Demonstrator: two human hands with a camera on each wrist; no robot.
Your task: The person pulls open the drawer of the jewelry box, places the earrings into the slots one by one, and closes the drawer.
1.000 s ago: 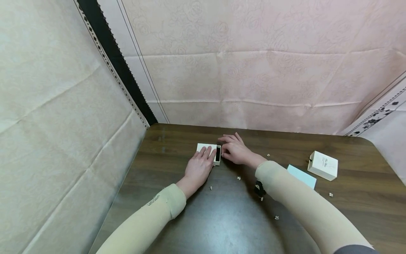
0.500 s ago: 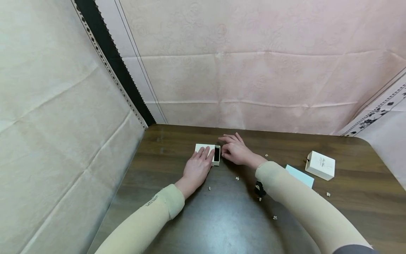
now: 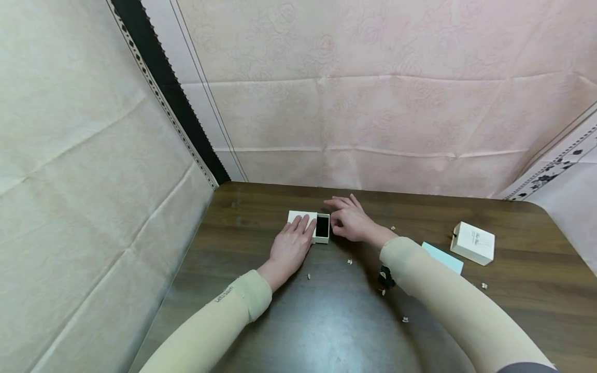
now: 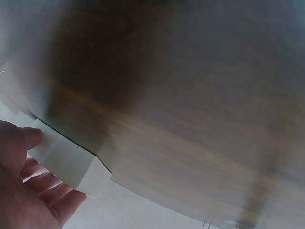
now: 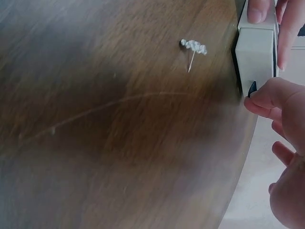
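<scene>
A small white drawer-style box [image 3: 303, 215] lies near the table's far edge, its inner tray [image 3: 322, 227] with a dark inside partly slid out to the right. My left hand [image 3: 292, 246] holds the outer sleeve, fingers over the top; in the left wrist view the thumb [image 4: 31, 138] presses its near side. At the tray's right end, my right hand [image 3: 352, 223] pinches a black pull tab [image 5: 252, 88] between thumb and index finger. Beside the box in the right wrist view lies a small stud earring [image 5: 194, 46] with a white beaded head.
On the right stand a second white box [image 3: 474, 243] with printing and a light blue card [image 3: 443, 258] partly behind my right sleeve. Several small pale pieces [image 3: 405, 319] lie scattered over the brown table [image 3: 261, 331]. A black item [image 3: 386, 278] sits by my right forearm.
The right hand has moved slightly right, drawing the tray further out of the sleeve, so more of its dark inside shows. The left hand stays on the box.
</scene>
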